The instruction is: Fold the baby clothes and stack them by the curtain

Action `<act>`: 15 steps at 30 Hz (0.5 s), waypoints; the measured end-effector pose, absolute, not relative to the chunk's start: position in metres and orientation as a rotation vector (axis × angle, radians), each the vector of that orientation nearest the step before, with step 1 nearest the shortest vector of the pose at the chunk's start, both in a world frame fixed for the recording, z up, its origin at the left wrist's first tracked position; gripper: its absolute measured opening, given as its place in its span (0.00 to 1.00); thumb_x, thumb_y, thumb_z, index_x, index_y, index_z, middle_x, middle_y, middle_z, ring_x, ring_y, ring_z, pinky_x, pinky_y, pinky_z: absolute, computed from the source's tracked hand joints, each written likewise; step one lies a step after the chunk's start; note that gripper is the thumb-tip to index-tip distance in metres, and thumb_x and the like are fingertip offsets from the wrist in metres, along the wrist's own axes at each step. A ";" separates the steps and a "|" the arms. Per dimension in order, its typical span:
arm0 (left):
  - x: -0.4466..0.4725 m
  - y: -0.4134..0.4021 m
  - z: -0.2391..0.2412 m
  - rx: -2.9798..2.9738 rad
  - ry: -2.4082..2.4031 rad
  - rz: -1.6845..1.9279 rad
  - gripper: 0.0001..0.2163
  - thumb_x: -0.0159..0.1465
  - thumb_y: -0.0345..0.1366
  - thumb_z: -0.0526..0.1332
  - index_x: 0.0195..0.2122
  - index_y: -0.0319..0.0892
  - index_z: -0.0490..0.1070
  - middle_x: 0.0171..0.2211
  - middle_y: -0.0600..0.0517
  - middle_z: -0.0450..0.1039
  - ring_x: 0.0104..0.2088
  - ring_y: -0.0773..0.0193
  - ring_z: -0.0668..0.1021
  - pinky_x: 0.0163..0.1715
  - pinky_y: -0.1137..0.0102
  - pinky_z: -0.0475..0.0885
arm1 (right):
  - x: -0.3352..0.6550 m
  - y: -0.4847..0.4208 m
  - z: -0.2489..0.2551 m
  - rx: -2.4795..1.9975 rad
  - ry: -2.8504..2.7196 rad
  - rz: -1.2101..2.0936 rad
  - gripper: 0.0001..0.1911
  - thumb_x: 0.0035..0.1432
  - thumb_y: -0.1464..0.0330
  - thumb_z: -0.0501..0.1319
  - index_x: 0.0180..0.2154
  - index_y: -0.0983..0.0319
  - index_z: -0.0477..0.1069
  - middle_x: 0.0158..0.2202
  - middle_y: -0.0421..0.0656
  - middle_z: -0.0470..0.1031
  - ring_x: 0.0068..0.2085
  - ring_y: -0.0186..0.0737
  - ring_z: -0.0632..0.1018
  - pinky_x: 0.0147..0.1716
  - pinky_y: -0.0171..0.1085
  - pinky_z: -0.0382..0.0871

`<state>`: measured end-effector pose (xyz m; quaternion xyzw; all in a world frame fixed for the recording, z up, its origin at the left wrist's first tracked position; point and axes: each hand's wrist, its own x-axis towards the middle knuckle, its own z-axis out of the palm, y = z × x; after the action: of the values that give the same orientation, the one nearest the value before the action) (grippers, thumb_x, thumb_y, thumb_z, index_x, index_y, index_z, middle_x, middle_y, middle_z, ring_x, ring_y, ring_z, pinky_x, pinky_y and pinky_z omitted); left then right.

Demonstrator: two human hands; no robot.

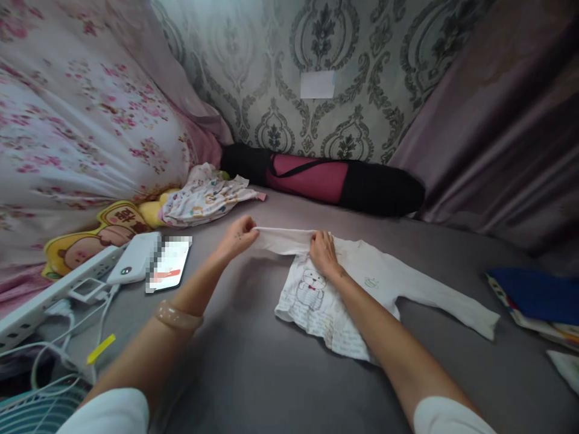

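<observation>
A small white long-sleeved shirt (316,298) with a bear drawing lies spread on the grey bed surface (253,367). My left hand (239,235) is closed in a pinch on the end of the shirt's left sleeve, pulled out straight. My right hand (322,251) presses on the shirt near the collar, fingers gathered on the fabric where the sleeve meets the body. The other sleeve (452,301) stretches out to the right, flat on the bed.
A patterned garment (205,196) and a yellow plush cushion (104,232) lie at the left. A phone (169,263), white power bank (134,258) and power strip (40,301) with cables sit nearby. A black and pink roll bag (325,178) lines the wall. Books (538,301) lie right.
</observation>
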<state>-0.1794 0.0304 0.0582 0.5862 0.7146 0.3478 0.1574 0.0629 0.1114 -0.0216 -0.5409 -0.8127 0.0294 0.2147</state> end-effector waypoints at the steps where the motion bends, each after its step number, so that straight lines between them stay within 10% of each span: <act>1: -0.181 0.037 0.062 1.677 2.070 1.011 0.09 0.54 0.39 0.55 0.33 0.41 0.69 0.28 0.54 0.68 0.30 0.64 0.70 0.30 0.71 0.63 | 0.063 0.111 -0.025 -1.481 -2.245 0.063 0.13 0.63 0.76 0.47 0.43 0.67 0.68 0.44 0.53 0.70 0.46 0.47 0.68 0.48 0.43 0.59; 15: -0.205 0.093 0.026 1.789 2.401 0.753 0.13 0.62 0.40 0.55 0.44 0.41 0.73 0.37 0.46 0.75 0.38 0.57 0.75 0.36 0.70 0.64 | 0.056 0.108 -0.023 -1.575 -2.297 0.036 0.21 0.67 0.65 0.47 0.55 0.68 0.65 0.55 0.54 0.67 0.54 0.50 0.66 0.55 0.45 0.55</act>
<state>-0.2051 0.0934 0.0256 0.5791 0.7775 0.2438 0.0270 0.0558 0.1081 -0.0230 -0.5565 -0.8116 0.0128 0.1770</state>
